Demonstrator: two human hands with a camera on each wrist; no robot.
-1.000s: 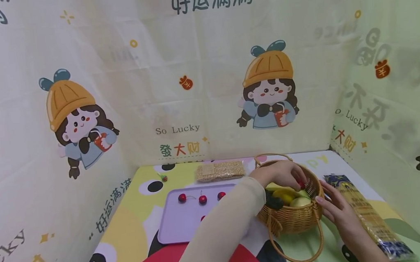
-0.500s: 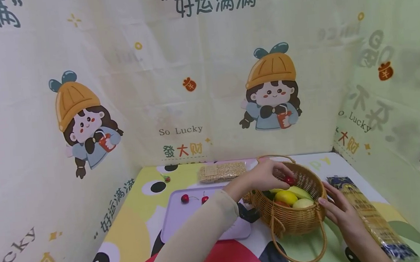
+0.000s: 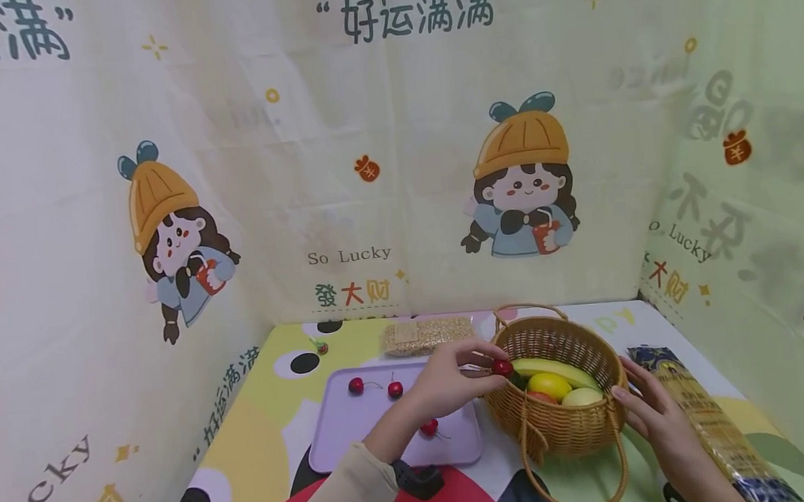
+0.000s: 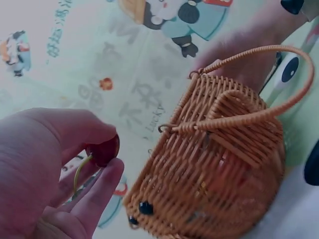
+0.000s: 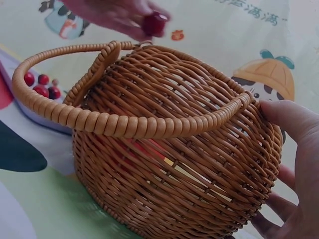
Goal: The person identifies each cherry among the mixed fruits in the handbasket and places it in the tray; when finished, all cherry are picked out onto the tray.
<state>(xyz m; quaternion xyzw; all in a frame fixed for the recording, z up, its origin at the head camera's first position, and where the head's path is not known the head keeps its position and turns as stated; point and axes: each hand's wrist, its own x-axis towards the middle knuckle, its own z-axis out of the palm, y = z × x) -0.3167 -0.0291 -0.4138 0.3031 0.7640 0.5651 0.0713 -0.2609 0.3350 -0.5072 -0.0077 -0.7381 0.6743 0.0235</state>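
My left hand (image 3: 457,374) pinches a red cherry (image 3: 502,368) between thumb and fingers at the left rim of the wicker basket (image 3: 565,427). In the left wrist view the cherry's green stem hangs beside the fingers. My right hand (image 3: 659,412) holds the basket's right side, its thumb at the rim and its fingers against the outer wall. Inside the basket lie a yellow lemon (image 3: 549,387), a long yellow-green banana-like fruit (image 3: 560,370), a pale round fruit (image 3: 582,397) and a partly hidden reddish fruit (image 3: 543,398).
Left of the basket, a lilac tray (image 3: 339,445) carries several cherries (image 3: 395,390). A bag of grains (image 3: 428,335) lies behind it. A long yellow-and-blue packet (image 3: 706,416) lies right of my right hand. A small red-and-green item (image 3: 321,346) sits at the back left.
My left hand has come up out of the basket and moved left toward its left rim, with the cherry between its fingers. My right hand stays at the basket's right side.
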